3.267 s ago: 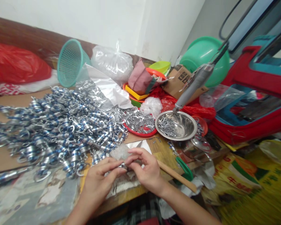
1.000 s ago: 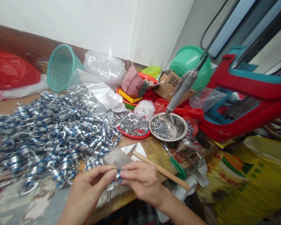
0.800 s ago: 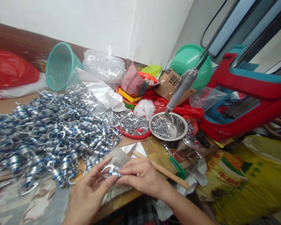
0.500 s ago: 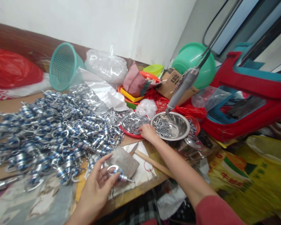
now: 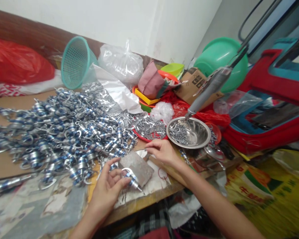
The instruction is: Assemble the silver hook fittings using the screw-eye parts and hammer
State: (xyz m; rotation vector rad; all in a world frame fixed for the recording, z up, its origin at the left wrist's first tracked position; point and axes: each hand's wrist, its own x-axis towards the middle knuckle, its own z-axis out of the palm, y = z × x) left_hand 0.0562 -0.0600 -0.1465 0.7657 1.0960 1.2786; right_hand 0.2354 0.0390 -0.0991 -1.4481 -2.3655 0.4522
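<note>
My left hand (image 5: 112, 186) pinches a small blue-and-silver metal fitting with an open hook (image 5: 133, 183), its thin pin pointing down to the right. Just behind the fitting lies a grey metal block (image 5: 137, 167) on white paper (image 5: 161, 181). My right hand (image 5: 163, 152) has thumb and fingertips pressed together above the far edge of the block; what they hold is too small to make out. Beyond it stands a red plate (image 5: 139, 135) of small silver metal pieces (image 5: 150, 127). A steel bowl (image 5: 201, 134) of metal pins (image 5: 180, 133) sits to its right.
Many similar blue-and-silver fittings (image 5: 62, 132) are heaped at left. A grey power screwdriver (image 5: 209, 89) hangs over the bowl. Behind are a teal basket (image 5: 76, 63), a plastic bag (image 5: 122, 63) and a green basin (image 5: 221, 59). A red plastic stool (image 5: 251, 132) stands at right.
My right hand has drawn back from the red plate toward the metal block. My left hand still holds the fitting. The whole view has shifted slightly.
</note>
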